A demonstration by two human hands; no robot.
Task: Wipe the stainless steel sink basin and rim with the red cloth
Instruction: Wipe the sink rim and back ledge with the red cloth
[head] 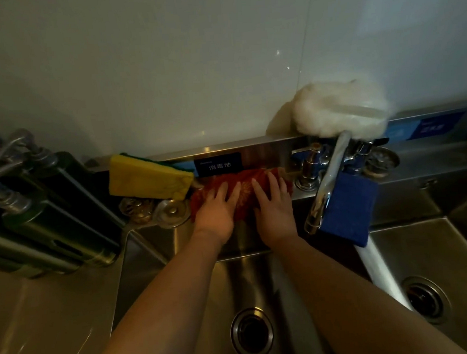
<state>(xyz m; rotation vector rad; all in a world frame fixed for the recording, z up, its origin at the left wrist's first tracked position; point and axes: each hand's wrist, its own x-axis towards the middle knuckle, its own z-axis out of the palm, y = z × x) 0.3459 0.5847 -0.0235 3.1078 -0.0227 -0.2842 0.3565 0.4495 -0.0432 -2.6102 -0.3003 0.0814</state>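
Stainless steel lies all around the hands: the sink basin [251,281] drops away below the wrists, with its round drain [251,333] between the forearms, and the back rim [298,195] runs under the fingertips. On that rim, against the upright back panel, the red cloth [242,183] lies bunched, and both hands rest on it side by side. The left hand [215,214] lies flat with fingers straight and spread, pressing the cloth down. The right hand [274,212] does the same, palm down, fingers straight, gripping nothing. Just beyond the fingertips a black label [218,164] with white characters sits on the panel. Just left of the left hand stand two metal drain stoppers [171,212], with a yellow sponge [149,180] leaning above them and dark green pump bottles [47,208] farther left. Right of the right hand a chrome tap [327,189] slants down, a blue pad [347,212] hanging beside its spout and a white fluffy cloth [339,110] heaped above it.
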